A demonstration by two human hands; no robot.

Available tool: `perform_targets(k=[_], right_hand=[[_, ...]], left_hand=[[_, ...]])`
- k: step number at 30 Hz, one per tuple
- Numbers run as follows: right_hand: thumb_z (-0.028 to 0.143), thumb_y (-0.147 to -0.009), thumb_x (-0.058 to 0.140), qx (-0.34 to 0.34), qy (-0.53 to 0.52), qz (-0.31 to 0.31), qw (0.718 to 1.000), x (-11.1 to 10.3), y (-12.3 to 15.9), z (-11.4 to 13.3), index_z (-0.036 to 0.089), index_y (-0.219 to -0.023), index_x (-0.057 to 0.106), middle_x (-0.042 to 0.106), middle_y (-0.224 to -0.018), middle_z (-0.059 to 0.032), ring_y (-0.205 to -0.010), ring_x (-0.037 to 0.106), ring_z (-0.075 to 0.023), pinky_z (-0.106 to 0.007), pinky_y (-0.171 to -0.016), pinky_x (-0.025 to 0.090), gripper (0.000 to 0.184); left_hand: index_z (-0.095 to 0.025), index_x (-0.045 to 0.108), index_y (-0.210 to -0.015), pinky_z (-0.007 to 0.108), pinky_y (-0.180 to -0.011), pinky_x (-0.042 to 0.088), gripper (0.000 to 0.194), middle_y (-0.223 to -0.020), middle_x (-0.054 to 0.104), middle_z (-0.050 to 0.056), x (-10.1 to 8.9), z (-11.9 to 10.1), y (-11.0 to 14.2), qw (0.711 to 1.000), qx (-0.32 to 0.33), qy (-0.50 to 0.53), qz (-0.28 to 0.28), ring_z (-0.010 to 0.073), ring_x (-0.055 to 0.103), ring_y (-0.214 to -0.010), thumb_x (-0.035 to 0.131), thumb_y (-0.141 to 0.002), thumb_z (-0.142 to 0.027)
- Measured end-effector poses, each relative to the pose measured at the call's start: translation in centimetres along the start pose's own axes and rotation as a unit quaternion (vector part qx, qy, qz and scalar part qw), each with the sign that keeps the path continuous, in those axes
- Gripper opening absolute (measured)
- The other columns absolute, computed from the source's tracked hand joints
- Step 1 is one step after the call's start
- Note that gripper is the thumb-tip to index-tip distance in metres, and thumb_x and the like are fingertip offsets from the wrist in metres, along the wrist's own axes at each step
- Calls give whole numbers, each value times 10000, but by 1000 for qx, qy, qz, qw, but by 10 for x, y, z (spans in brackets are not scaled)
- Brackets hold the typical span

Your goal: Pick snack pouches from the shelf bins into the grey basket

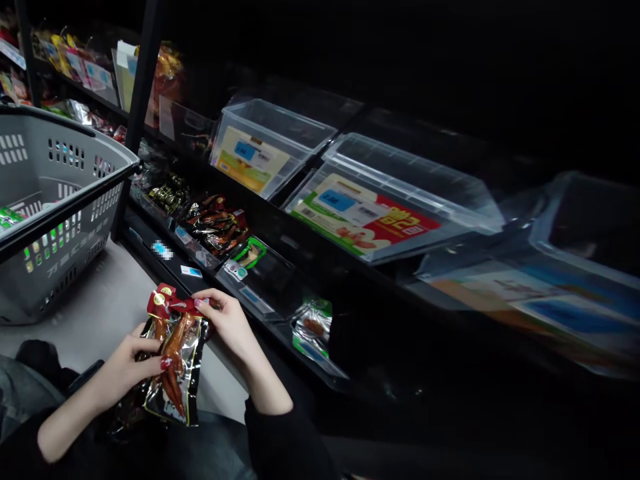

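Between my hands is a vacuum-sealed snack packet [175,373] with a brown piece of meat, possibly a duck or chicken foot, showing through its clear front and a red band at the top. My left hand [133,363] grips its left side, thumb across the front. At least one more dark packet [131,407] seems to lie behind it, partly hidden. With thumb and fingers, my right hand [223,319] pinches the red top edge at the right corner. On the low shelf ahead, similar brown snack packets [217,223] lie heaped in a compartment.
A grey shopping basket [107,157] with green packets inside stands at the left. Clear plastic bins [400,187] with price labels line the upper shelf. A black post [144,73] rises behind the basket. Green-edged packets [315,327] lie on the lower shelf.
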State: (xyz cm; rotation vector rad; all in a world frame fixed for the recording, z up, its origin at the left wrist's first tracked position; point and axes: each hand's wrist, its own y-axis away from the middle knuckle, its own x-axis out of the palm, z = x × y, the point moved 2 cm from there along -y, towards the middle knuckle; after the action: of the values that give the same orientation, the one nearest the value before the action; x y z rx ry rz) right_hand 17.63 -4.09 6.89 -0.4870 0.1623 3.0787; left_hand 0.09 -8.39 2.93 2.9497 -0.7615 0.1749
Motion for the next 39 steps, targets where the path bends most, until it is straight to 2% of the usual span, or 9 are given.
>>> perform_targets(k=[4,7,11,15,19,22,25,33,39], right_hand=[[347,-693,585,15,-65,11,998,0,-2,-5,172,-780,606,546,-530,37,-372,459,-90,-204,-371,338,197],[433,-749,496,-14,-166,71,983,-4,-2,-4,176,-867,607,531,-562,23,-428,487,-103,-229,-435,390,304],[366,-664,624,-123,-118,152,974,-12,5,9,193,-915,638,572,-879,-41,-809,556,-177,-304,-711,442,305],[310,-636,686,-190,-53,225,954,-14,13,18,193,-723,647,570,-1061,-66,-1085,457,-237,-393,-918,328,150],[386,-646,671,-177,-80,186,963,-12,18,20,197,-637,553,603,-713,-16,-869,555,-211,-368,-808,390,223],[395,-671,641,-149,-8,92,985,-9,23,24,185,-708,540,518,-665,22,-634,492,-134,-263,-627,397,236],[339,-734,580,-137,94,82,983,-2,25,27,171,-740,540,480,-670,30,-626,430,-113,-230,-602,361,173],[288,-743,524,-91,196,9,976,10,14,6,176,-641,457,422,-586,56,-579,374,-100,-220,-560,308,165],[317,-713,576,-62,39,101,992,-4,9,8,174,-668,454,434,-612,54,-570,395,-91,-212,-544,321,193]], left_hand=[[-191,705,-704,340,-981,288,295,-1101,556,46,2,9,-2,1000,-18,15,-12,244,448,-1091,460,-791,-332],[-183,700,-723,351,-973,293,332,-1066,569,55,4,12,-2,999,-12,39,-12,244,445,-1084,431,-810,-357],[-189,682,-661,352,-961,294,358,-847,627,40,8,9,2,996,-11,60,60,225,500,-970,405,-830,-340],[-187,681,-624,334,-924,326,343,-851,634,42,12,6,4,992,-13,63,107,227,504,-970,426,-818,-311],[-175,698,-634,335,-945,305,358,-982,611,71,13,12,1,996,6,21,86,256,463,-1062,463,-792,-394],[-152,697,-709,358,-946,305,422,-1069,581,81,11,16,-1,999,1,41,34,261,483,-1043,419,-800,-455],[-144,686,-777,370,-915,346,479,-1052,595,79,10,16,0,996,-13,84,13,256,520,-990,342,-824,-474],[-200,722,-757,356,-960,316,183,-1109,517,77,14,19,-3,998,5,-41,37,269,470,-1057,667,-648,-337],[-218,728,-762,375,-958,321,189,-1098,514,66,11,23,-5,999,12,-11,34,267,471,-1059,609,-706,-353]])
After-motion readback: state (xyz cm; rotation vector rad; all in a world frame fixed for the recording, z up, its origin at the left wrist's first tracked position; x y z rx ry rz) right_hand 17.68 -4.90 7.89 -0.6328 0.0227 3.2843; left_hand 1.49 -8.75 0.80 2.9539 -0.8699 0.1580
